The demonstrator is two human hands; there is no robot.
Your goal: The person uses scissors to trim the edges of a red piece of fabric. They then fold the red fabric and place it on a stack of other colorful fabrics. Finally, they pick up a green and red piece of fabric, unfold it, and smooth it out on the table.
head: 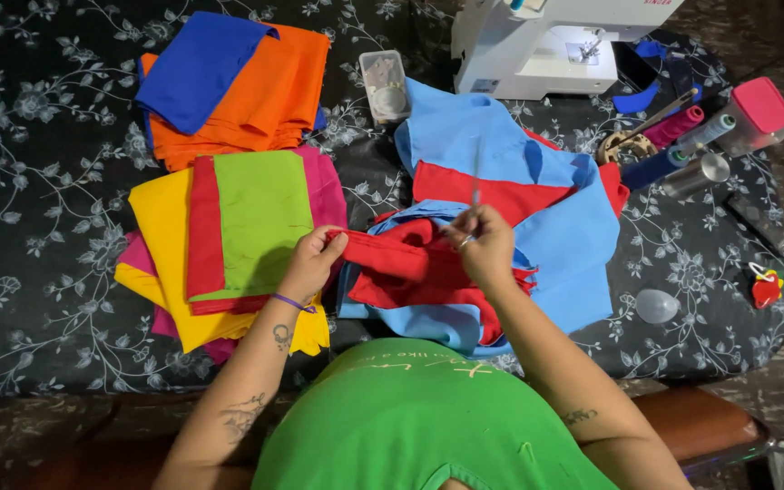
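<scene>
My left hand (312, 260) pinches the left end of a folded red fabric strip (383, 256). My right hand (481, 243) grips the same red piece at its right end and holds a thin pale thread or needle (475, 172) that rises straight up from the fingers. Under both hands lies a heap of light blue fabric (563, 227) with red panels (492, 195) sewn in.
A stack of yellow, red, green and pink cloth (229, 236) lies left; orange and blue folded cloth (229, 82) behind it. A white sewing machine (546, 41), a small clear box (385, 86), thread spools (682, 145) and a pink-lidded container (759, 113) stand on the dark floral tablecloth (47, 181).
</scene>
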